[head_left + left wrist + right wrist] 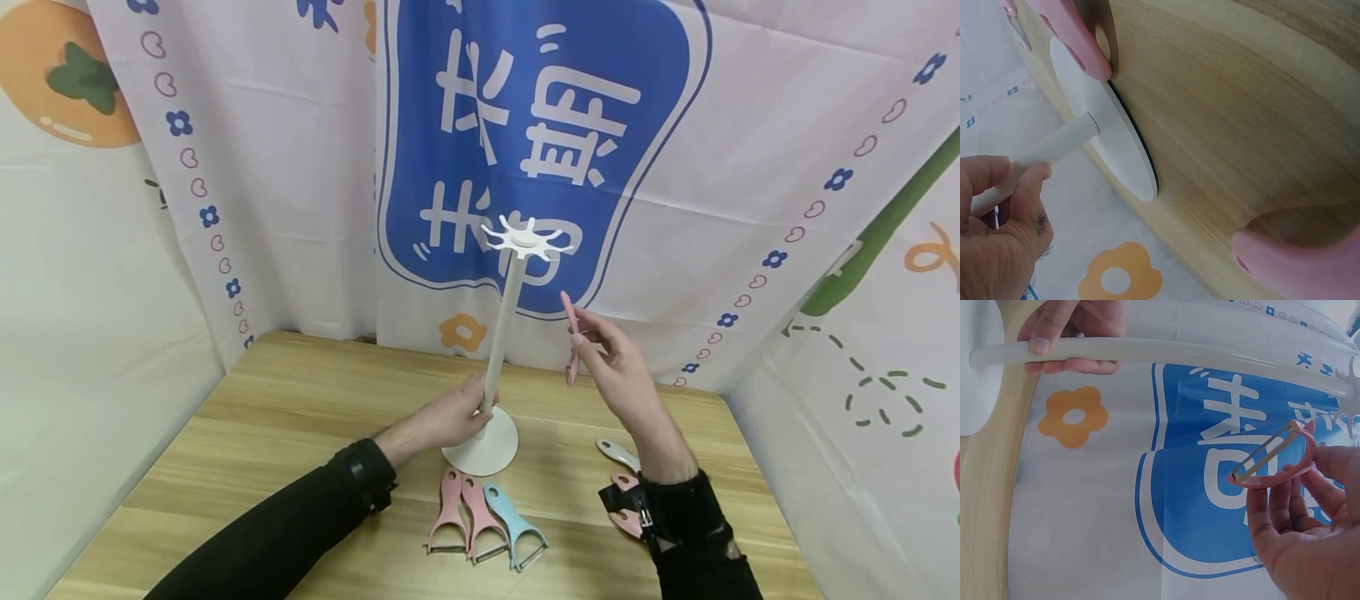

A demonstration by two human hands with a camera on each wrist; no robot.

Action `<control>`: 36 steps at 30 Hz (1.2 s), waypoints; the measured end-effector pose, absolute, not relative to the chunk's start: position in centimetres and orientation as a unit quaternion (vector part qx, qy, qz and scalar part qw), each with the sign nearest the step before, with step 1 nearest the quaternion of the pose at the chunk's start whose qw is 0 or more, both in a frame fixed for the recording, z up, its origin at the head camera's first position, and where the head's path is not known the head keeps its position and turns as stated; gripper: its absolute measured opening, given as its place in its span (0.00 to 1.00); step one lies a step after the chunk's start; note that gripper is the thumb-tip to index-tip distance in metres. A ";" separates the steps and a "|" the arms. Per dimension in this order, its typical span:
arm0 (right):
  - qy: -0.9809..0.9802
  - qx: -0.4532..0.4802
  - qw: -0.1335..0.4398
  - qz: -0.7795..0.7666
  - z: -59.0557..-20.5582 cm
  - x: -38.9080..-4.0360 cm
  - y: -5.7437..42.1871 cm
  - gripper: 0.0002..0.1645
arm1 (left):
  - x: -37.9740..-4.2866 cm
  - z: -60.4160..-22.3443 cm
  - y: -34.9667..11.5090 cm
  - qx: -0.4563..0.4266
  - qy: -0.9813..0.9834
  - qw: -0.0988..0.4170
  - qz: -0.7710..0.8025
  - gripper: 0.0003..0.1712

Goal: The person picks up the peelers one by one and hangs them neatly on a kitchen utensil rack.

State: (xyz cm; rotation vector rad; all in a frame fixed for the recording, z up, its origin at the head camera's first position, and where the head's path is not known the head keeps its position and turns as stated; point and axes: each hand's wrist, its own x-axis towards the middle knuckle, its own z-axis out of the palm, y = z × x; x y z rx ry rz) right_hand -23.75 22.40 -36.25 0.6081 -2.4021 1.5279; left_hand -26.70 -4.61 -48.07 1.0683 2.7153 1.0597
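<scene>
A white stand (505,325) with a round base and a ring of hooks (525,240) on top rises from the table, leaning slightly. Low on its pole, my left hand (453,414) grips it with thumb and fingers, as the left wrist view also shows. My right hand (621,367) holds a pink peeler (572,337) up in the air, to the right of the pole and below the hooks. In the right wrist view the peeler's metal blade (1266,452) faces the pole, and the fingers pinch its pink frame.
In front of the base lie two pink peelers (450,510) and a light blue peeler (516,525). Under the right forearm are a white peeler (617,454) and pink peeler parts (626,521), partly hidden. A printed curtain (315,208) hangs behind the wooden table (300,392).
</scene>
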 end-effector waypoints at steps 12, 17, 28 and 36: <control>-0.787 0.237 0.107 0.560 -34.4 -24.9 21.2 0.30 | -26.8 -48.2 -4.6 0.339 0.875 0.024 0.344 0.12; -0.780 0.236 0.109 0.569 -33.7 -25.3 20.8 0.30 | -26.7 -48.2 -4.6 0.339 0.876 0.024 0.343 0.12; -0.755 0.255 0.090 0.597 -31.8 -26.9 19.7 0.30 | -26.8 -48.3 -4.5 0.335 0.878 0.024 0.340 0.12; -0.760 0.247 0.087 0.595 -30.6 -28.0 18.8 0.29 | -26.8 -48.2 -4.5 0.339 0.879 0.017 0.336 0.11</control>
